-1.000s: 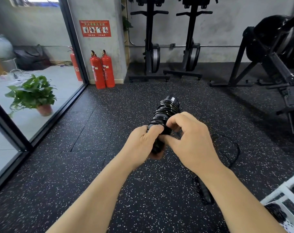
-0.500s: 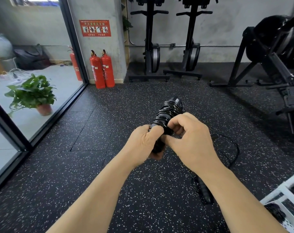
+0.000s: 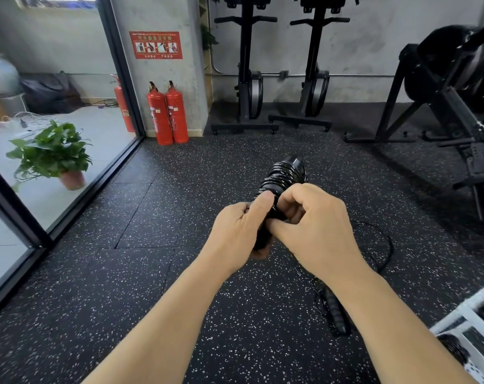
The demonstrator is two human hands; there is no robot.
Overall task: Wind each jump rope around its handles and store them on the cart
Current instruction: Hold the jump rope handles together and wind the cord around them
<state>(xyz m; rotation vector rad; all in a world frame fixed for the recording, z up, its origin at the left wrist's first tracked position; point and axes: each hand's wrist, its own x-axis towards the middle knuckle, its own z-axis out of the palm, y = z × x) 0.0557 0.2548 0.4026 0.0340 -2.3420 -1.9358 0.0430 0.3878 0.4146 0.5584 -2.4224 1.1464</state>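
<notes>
Nearest, at the lower right, a white cart [image 3: 454, 318] holds a coiled black bundle [image 3: 454, 351]. Just beside the cart a loose jump rope [image 3: 337, 314] lies on the speckled floor [image 3: 124, 273], its cord looping away. Above the floor, the left hand [image 3: 235, 228] grips the lower end of a wound jump rope [image 3: 286, 176], and the right hand [image 3: 315, 228] pinches its cord at the middle. Beyond, two red fire extinguishers [image 3: 167, 115] stand at the floor's far edge by the wall.

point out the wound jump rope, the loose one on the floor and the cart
wound jump rope [image 3: 286, 173]: head view, coiled upper end
loose jump rope [image 3: 336, 311]: head view, handle on the floor
cart [image 3: 457, 315]: head view, white top rail
</notes>
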